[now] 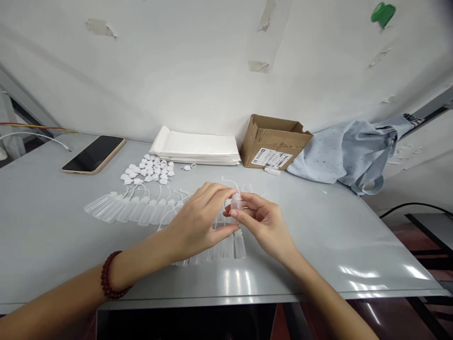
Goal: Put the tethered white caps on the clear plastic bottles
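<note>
Between both hands, above the table, a small translucent plastic bottle (236, 203) stands upright with a thin white strap at its top. My right hand (267, 224) pinches its body between thumb and fingers. My left hand (201, 217) has its fingertips on the bottle's top and its thumb near the base. Under and beside the hands, more bottles with straps lie in two rows, a left row (146, 212) and a nearer row (239, 246) partly hidden by my left hand. Behind the left row sits a pile of small white caps (152, 167).
A phone (94, 155) lies at the left on the grey table (318, 236). Along the wall are a stack of white sheets or bags (198, 146), an open cardboard box (272, 141) and a light blue cloth (329, 151). One clear bottle (272, 171) leans by the box.
</note>
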`<state>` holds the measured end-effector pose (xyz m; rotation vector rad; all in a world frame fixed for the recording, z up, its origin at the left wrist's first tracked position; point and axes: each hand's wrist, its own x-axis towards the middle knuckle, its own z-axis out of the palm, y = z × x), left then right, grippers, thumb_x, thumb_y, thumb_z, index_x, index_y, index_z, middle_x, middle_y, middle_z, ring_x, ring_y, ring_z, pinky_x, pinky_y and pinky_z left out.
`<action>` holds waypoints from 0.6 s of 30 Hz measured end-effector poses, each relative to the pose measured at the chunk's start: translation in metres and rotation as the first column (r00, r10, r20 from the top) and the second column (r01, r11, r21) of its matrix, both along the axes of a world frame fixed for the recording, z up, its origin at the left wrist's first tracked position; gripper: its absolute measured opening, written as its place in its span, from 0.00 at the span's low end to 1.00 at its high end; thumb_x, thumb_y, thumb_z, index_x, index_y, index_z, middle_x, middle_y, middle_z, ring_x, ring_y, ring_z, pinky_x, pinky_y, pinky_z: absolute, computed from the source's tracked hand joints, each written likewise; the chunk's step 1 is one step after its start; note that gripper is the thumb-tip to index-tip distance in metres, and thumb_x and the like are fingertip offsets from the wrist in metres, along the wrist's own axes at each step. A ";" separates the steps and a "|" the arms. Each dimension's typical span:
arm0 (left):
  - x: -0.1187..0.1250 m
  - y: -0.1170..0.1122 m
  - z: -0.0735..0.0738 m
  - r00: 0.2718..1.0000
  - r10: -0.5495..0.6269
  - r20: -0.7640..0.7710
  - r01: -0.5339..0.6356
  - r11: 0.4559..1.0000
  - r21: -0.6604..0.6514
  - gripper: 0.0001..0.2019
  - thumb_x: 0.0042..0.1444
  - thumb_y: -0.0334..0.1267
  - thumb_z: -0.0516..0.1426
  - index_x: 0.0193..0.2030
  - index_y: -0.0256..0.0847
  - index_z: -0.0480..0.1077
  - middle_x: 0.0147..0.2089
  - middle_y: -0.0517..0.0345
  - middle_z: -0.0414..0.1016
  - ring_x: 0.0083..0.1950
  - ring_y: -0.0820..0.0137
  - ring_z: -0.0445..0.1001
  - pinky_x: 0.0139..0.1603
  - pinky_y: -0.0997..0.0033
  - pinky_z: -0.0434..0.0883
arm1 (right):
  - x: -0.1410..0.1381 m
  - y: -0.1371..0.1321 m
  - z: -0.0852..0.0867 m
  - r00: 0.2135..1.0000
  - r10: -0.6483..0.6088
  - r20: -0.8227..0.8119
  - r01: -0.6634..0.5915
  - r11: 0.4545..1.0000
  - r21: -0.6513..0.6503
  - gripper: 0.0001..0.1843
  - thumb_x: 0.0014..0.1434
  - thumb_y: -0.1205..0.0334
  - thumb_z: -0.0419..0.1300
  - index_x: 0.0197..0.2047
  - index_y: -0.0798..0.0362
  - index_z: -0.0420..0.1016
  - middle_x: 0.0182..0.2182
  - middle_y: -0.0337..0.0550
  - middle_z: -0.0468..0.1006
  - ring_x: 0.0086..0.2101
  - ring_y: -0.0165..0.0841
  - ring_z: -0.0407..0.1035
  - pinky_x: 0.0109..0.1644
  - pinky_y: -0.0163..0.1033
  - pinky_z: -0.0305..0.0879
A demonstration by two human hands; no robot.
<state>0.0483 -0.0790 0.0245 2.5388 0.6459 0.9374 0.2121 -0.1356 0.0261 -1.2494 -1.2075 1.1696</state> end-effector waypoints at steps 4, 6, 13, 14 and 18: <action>0.004 -0.002 -0.001 1.000 0.022 -0.022 -0.022 1.000 0.014 0.21 0.56 0.35 0.60 0.54 0.41 0.59 0.50 0.50 0.70 0.50 0.61 0.67 0.48 0.58 0.68 | 0.007 -0.001 0.003 0.992 0.016 0.129 -0.017 1.000 0.003 0.18 0.56 0.55 0.64 0.48 0.54 0.73 0.34 0.44 0.79 0.34 0.36 0.76 0.39 0.42 0.73; 0.006 -0.005 -0.002 0.999 0.022 -0.043 -0.021 0.999 0.029 0.19 0.55 0.35 0.60 0.52 0.40 0.60 0.48 0.51 0.71 0.48 0.61 0.67 0.47 0.59 0.68 | 0.013 -0.002 0.007 0.964 0.067 0.256 -0.069 0.998 -0.002 0.15 0.58 0.57 0.62 0.47 0.54 0.73 0.31 0.42 0.78 0.31 0.34 0.75 0.35 0.39 0.71; 0.018 -0.016 -0.006 0.982 -0.035 -0.187 0.031 0.999 -0.024 0.18 0.53 0.38 0.61 0.49 0.38 0.63 0.44 0.50 0.71 0.46 0.60 0.67 0.44 0.58 0.69 | 0.045 -0.004 0.025 0.688 0.284 0.668 -0.277 0.953 -0.119 0.12 0.61 0.55 0.58 0.31 0.53 0.73 0.25 0.38 0.75 0.25 0.29 0.68 0.28 0.34 0.59; 0.019 -0.018 -0.007 0.979 -0.044 -0.200 0.036 0.999 -0.040 0.19 0.52 0.38 0.61 0.49 0.38 0.63 0.44 0.50 0.71 0.46 0.59 0.67 0.44 0.58 0.69 | 0.048 -0.005 0.027 0.654 0.304 0.693 -0.290 0.946 -0.142 0.12 0.61 0.55 0.58 0.30 0.53 0.72 0.24 0.38 0.74 0.25 0.29 0.67 0.28 0.34 0.58; 0.027 -0.024 -0.008 0.962 -0.084 -0.260 0.070 0.995 -0.066 0.18 0.52 0.39 0.61 0.47 0.35 0.64 0.44 0.48 0.70 0.46 0.59 0.66 0.44 0.58 0.69 | 0.056 -0.007 0.028 0.528 0.368 0.765 -0.335 0.918 -0.210 0.14 0.62 0.56 0.57 0.29 0.54 0.72 0.20 0.35 0.70 0.21 0.27 0.61 0.27 0.35 0.54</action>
